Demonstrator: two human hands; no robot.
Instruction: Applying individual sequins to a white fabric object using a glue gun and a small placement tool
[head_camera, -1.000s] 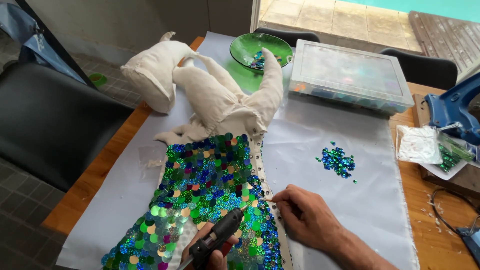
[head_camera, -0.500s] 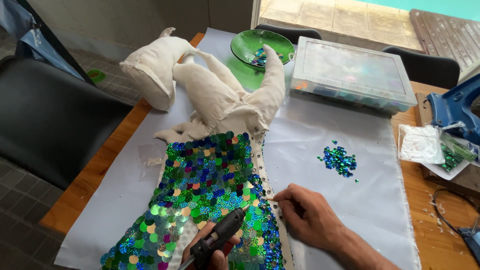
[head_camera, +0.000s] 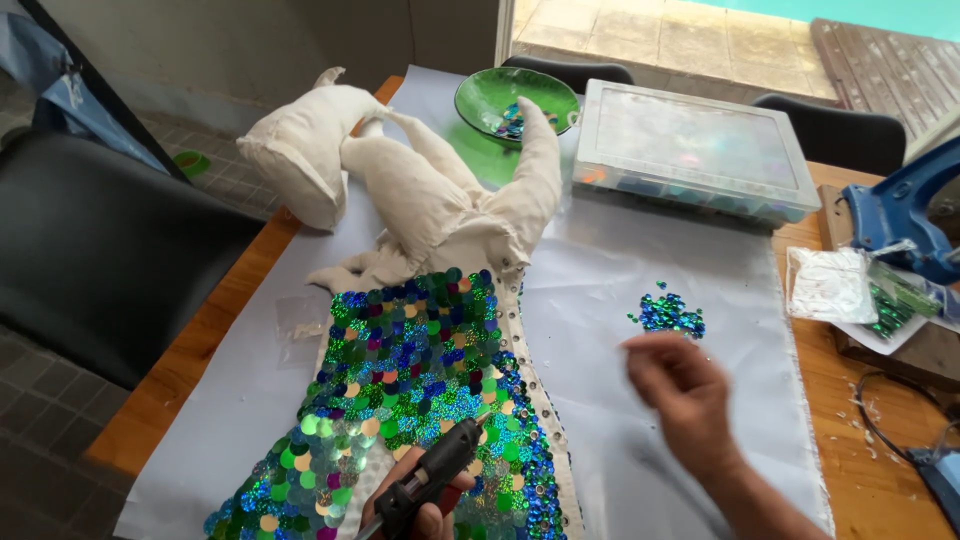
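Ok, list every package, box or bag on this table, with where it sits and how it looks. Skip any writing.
Clear plastic organiser box: far side of the table, rectangular, lid shut, coloured bits visible through its wall.
Clear plastic bag, white contents: right edge, flat, crinkled.
Clear plastic bag, green contents: right edge, beside the white one.
Small empty-looking clear bag: left of the sequinned fabric.
No labels, signs or screens to be seen.

Blue-green sequins (head_camera: 668, 314), black glue gun (head_camera: 425, 475)
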